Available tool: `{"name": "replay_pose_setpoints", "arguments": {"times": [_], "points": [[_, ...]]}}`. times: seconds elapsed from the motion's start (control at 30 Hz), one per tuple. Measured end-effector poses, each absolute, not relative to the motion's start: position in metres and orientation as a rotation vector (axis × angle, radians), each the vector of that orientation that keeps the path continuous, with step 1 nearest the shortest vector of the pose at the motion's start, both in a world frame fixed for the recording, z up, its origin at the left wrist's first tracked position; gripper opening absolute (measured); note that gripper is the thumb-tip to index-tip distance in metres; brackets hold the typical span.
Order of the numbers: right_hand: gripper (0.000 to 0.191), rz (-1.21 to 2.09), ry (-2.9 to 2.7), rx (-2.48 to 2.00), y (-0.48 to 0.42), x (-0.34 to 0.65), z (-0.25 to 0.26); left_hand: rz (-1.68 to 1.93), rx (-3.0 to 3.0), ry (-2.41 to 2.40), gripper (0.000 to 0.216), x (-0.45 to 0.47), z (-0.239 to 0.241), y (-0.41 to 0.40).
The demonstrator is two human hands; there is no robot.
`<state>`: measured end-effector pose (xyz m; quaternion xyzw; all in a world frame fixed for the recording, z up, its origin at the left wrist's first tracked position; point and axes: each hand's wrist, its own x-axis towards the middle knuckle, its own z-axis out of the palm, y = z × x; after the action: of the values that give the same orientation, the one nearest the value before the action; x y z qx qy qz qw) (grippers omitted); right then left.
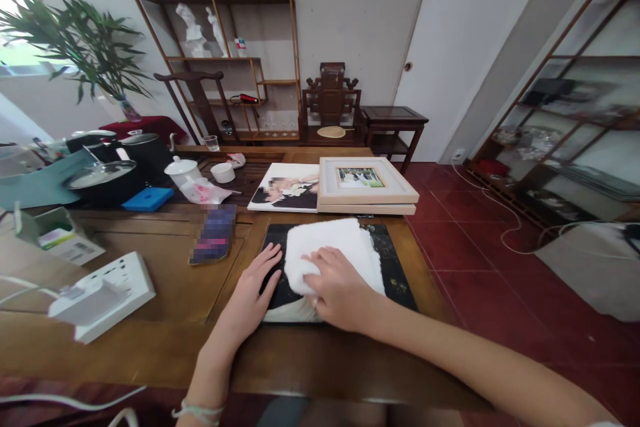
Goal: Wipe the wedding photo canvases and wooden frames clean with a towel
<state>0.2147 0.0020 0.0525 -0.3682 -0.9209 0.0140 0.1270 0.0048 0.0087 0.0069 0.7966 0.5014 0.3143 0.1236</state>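
Plainly, the left hand [255, 287] lies flat and open, fingers spread, on the left edge of a dark glossy panel [397, 277] at the near right of the counter [170, 297]. Just right of it, the right hand [340, 290] rests palm down on a folded white towel [333, 247] that covers the middle of the panel. Its fingers are bent over the towel's near corner, pressing rather than pinching as far as I can see.

The risks, as I judge them:

- **Left:** a sideways push could slide the panel toward the phone [214, 235] lying just beside the left hand. Only that flat hand steadies it.
- **Middle:** grit under the towel, or hard pressure, could scratch or smear the glossy face.
- **Right:** the panel's right edge sits close to the counter's edge, with red floor tiles [475, 267] beyond. A strong stroke that way might carry it off.

Around them:

- **Near left:** a white power strip [107, 293], with a plug in it.
- **Farther back:** black pots [107, 177], a blue box [148, 199], a white lidded cup [182, 170] and a small bowl [223, 173].
- **Far side of the towel:** a photo print [285, 190] and a stack of light wooden frames [367, 187]. The stack is near enough to block a long stroke away from the body.
- **Far right:** a white cable [505, 213] trailing over the floor.
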Motion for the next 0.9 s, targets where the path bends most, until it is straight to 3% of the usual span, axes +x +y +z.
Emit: {"name": "replay_pose_setpoints", "arguments": {"times": [0.23,0.4,0.5,0.73,0.9], "points": [[0.020,0.262,-2.859,-0.784,-0.064,0.235,0.057,0.898,2.322,1.464,0.037,0.005,0.007,0.009],[0.018,0.394,-2.697,-0.878,-0.047,0.244,0.057,0.883,2.310,1.472,0.037,0.005,0.007,0.008],[0.017,0.307,-2.615,-1.082,-0.014,0.242,0.056,0.899,2.310,1.463,0.037,0.005,0.005,0.008],[0.035,0.096,-2.551,-1.304,0.061,0.215,0.063,0.914,2.221,1.506,0.045,0.008,0.014,0.002],[0.026,0.058,-2.621,-1.176,0.061,0.189,0.063,1.070,2.149,1.484,0.052,0.010,0.019,-0.004]]}}
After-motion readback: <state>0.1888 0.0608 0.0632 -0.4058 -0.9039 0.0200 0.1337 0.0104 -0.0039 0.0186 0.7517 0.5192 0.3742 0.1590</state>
